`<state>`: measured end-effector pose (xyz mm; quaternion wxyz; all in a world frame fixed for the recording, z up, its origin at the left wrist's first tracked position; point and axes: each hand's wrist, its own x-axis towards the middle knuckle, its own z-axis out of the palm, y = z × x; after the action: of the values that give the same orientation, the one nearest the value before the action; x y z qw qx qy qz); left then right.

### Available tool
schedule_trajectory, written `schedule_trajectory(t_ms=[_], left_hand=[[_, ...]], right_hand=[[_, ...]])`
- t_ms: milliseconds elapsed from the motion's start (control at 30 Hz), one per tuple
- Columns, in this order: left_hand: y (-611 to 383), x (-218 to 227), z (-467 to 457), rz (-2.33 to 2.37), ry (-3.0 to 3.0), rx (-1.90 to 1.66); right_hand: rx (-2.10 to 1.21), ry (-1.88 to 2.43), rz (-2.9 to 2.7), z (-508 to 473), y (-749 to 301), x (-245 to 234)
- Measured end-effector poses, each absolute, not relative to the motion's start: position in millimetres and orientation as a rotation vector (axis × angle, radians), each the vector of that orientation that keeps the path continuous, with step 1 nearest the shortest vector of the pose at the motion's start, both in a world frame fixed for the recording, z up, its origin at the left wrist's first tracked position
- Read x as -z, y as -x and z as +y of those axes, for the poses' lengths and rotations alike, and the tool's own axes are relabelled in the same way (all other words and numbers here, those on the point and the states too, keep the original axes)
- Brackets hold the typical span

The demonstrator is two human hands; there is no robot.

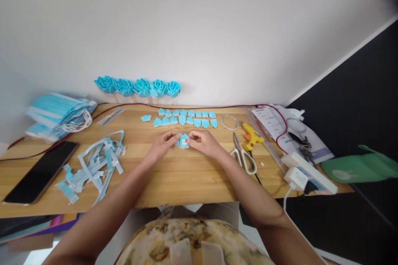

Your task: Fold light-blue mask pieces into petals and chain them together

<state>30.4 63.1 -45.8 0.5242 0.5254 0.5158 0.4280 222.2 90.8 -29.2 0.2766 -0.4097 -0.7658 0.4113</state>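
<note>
Between my two hands is a small folded blue fabric piece (183, 140) with a white patch on it, just above the table. My left hand (166, 141) pinches its left edge, and my right hand (201, 140) grips the right edge with thumb and fingers. Beyond them, two rows of folded blue petals (182, 120) lie on the wood, with one loose petal (146, 118) off to the left. Several blue fabric flowers (143, 87) on thin stems lean in a line against the wall.
Blue-white scraps (98, 165), a phone (42, 172) and a stack of face masks (59, 112) lie left. To the right are scissors (244, 157), a yellow glue gun (252, 136), a wire ring (229, 122), a power strip (311, 174) and a green pouch (357, 167).
</note>
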Motion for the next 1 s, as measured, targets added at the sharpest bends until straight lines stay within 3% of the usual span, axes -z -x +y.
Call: schedule_trajectory(t_ms=[400,700,1000], left_hand=[[-29.6,40.6,60.7,1.251,-1.346,-0.89],[-27.4,47.6,64.3,1.328,-1.299,-0.983],[-30.8,46.1,62.4,1.271,-1.44,-1.033]], right_hand=[[-0.919,1.091,-2.063,92.6,-220.8,34.6],[-0.157,0.98,-2.232,87.0,-218.8,32.4],[-0.083,0.91,-2.344,89.2,-216.7,39.0]])
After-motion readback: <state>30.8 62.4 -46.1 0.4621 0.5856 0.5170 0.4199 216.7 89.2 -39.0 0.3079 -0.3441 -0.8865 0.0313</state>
